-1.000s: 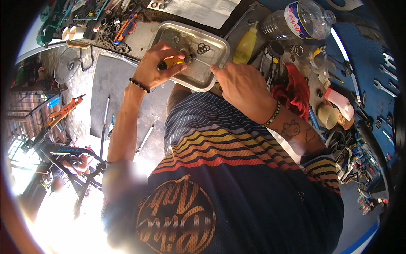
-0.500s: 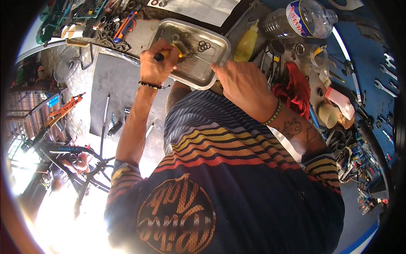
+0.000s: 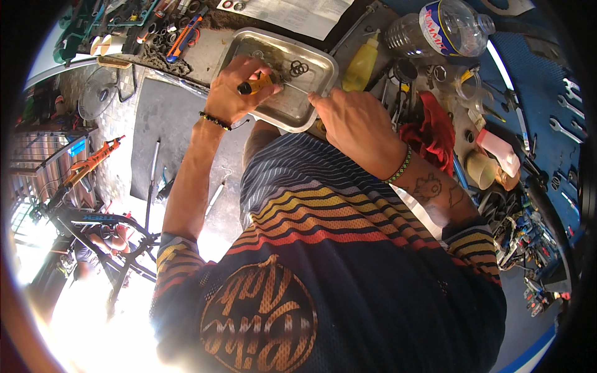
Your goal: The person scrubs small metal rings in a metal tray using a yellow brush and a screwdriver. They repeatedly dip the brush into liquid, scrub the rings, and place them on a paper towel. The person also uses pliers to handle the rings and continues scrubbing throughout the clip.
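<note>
My left hand (image 3: 233,93) is closed on a small tool with a yellow and black handle (image 3: 256,86), its tip reaching into a shallow metal tray (image 3: 315,61) on the workbench. Several dark rings (image 3: 299,67) lie in the tray just beyond the tool. My right hand (image 3: 351,121) rests on the tray's near right corner, fingers curled over the rim; what it pinches is hidden. Both wrists wear bead bracelets.
A yellow squeeze bottle (image 3: 362,62) and a clear plastic bottle (image 3: 444,28) stand right of the tray. A red rag (image 3: 429,133), a pink block (image 3: 497,149) and wrenches on a blue board (image 3: 559,124) fill the right. Tools clutter the bench's left end (image 3: 143,31). A bicycle frame (image 3: 93,217) stands below left.
My left hand has shifted slightly right and down over the tray with the tool. The right hand stays at the tray's corner.
</note>
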`<state>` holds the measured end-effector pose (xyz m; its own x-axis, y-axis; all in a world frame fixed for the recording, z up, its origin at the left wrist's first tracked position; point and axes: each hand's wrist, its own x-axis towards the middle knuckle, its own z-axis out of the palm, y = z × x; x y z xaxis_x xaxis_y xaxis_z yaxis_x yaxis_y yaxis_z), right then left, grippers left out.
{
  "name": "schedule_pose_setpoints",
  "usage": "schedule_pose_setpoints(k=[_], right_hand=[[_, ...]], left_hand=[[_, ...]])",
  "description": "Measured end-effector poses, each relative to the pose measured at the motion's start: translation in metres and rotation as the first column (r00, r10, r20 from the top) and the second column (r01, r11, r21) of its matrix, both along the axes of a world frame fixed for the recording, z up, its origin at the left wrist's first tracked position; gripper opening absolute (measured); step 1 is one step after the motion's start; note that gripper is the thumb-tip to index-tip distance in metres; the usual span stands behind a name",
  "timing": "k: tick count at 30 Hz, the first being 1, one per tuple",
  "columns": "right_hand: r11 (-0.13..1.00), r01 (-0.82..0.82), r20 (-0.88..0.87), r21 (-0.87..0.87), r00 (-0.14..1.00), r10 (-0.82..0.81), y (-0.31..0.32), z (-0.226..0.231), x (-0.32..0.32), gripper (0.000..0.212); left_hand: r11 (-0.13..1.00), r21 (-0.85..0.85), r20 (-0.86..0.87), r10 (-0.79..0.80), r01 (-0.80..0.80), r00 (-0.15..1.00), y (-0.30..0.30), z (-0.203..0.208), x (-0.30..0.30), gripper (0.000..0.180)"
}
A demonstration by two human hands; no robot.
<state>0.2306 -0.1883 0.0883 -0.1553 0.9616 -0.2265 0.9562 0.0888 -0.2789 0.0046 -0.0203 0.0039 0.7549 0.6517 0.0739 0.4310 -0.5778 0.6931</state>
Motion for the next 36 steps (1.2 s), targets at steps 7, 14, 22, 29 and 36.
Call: schedule_pose_setpoints(k=[7, 14, 22, 29, 36], right_hand=[[0.991, -0.008, -0.013, 0.132, 1.0, 0.01, -0.001, -0.004, 0.002, 0.014], [0.998, 0.01, -0.017, 0.066, 1.0, -0.009, 0.001, -0.001, 0.002, 0.013], [0.997, 0.026, -0.034, 0.077, 0.999, -0.024, 0.0, -0.002, 0.0, 0.012], [1.0, 0.015, -0.038, 0.026, 0.999, -0.014, 0.001, -0.003, 0.002, 0.037], [0.999, 0.02, -0.053, 0.049, 0.998, -0.018, 0.002, -0.003, 0.001, 0.035]], left_hand=[[0.981, -0.088, -0.005, -0.174, 0.173, 0.985, 0.011, -0.013, -0.016, 0.036], [0.991, -0.111, 0.091, -0.06, 0.07, 0.994, 0.02, -0.022, -0.007, 0.034], [0.966, -0.252, 0.015, -0.061, 0.063, 0.998, 0.024, -0.017, -0.006, 0.033], [0.908, -0.416, -0.052, -0.069, 0.041, 0.996, 0.021, -0.019, -0.003, 0.03], [0.877, -0.478, 0.043, -0.016, 0.035, 0.999, 0.018, -0.018, -0.009, 0.032]])
